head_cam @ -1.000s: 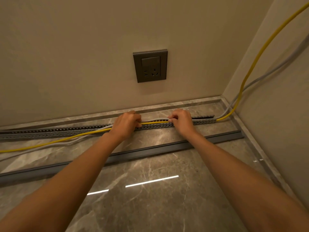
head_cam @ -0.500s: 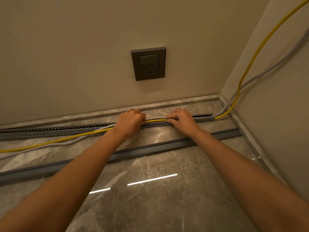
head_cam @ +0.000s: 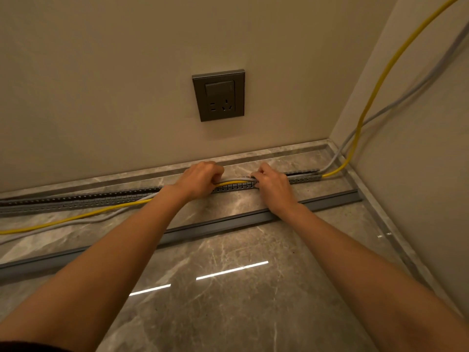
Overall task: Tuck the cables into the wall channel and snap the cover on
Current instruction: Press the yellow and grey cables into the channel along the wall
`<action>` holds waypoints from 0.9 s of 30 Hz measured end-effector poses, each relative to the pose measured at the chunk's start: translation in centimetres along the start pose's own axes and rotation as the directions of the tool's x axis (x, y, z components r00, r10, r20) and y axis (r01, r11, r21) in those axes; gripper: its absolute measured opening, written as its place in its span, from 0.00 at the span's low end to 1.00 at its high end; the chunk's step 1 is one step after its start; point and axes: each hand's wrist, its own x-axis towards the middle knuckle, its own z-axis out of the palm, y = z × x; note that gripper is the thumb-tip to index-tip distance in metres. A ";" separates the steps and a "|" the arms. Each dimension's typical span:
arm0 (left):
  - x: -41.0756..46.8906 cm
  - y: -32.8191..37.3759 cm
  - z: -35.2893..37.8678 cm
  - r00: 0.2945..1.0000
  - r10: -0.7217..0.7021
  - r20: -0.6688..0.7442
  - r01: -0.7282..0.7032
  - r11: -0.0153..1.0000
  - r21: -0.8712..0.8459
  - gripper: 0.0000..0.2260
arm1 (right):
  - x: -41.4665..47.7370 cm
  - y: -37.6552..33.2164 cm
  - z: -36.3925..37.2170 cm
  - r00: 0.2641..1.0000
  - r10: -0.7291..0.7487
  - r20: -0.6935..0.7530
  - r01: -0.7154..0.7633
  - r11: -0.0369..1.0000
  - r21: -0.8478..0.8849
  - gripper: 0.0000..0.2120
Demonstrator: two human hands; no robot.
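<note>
A slotted grey channel (head_cam: 83, 200) runs along the marble floor (head_cam: 228, 301) at the foot of the wall, from the left edge toward the right corner. A yellow cable (head_cam: 228, 183) and a grey cable (head_cam: 234, 178) sit over its comb-like teeth at centre frame — to the left they trail loose on the floor, to the right they climb the side wall. The left hand (head_cam: 200, 180) has its fingers curled around both cables; the right hand (head_cam: 272, 185) presses its fingers together on them. The flat grey cover (head_cam: 215, 228) lies below, parallel and apart — glossy bare floor in the lower frame. A dark socket (head_cam: 218, 95) sits above
</note>
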 end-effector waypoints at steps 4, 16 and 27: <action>-0.6 0.1 0.9 0.990 -0.072 -0.119 0.072 0.997 -0.005 0.06 | 0.0 -0.1 -0.5 0.998 -0.053 0.013 0.054 0.998 -0.015 0.11; -0.3 2.0 1.1 0.992 -0.073 -0.099 0.104 0.926 0.363 0.10 | 0.4 0.3 -0.7 0.989 -0.059 0.134 0.061 0.998 -0.015 0.15; -0.4 3.5 2.3 0.999 0.031 -0.036 -0.016 0.939 0.345 0.11 | -0.1 0.2 -0.2 0.995 0.065 0.070 -0.071 0.994 0.081 0.15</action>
